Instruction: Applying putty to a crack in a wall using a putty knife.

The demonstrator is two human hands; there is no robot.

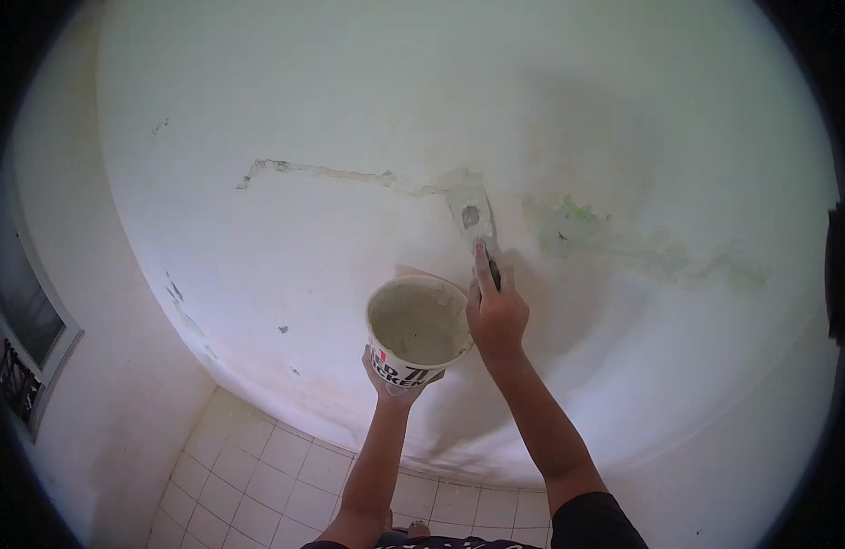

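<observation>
My right hand (497,316) is closed around the dark handle of a putty knife (470,210), one finger stretched along it toward the blade. The blade lies against the white wall (368,82), at the right end of a long crack (340,174), with a grey-white smear around its tip. Below and left of the knife, my left hand (395,389) supports a white tub (409,368) from underneath. Greyish filler paste (421,325) coats the inside of the tub, whose mouth is tilted toward me.
Right of the knife, a patched strip (578,224) with greenish stains runs along the wall. Small chips (283,329) mark the lower left. A window (29,311) sits in the left side wall. Pale floor tiles (249,485) lie below, and a dark object (837,274) shows at the far right.
</observation>
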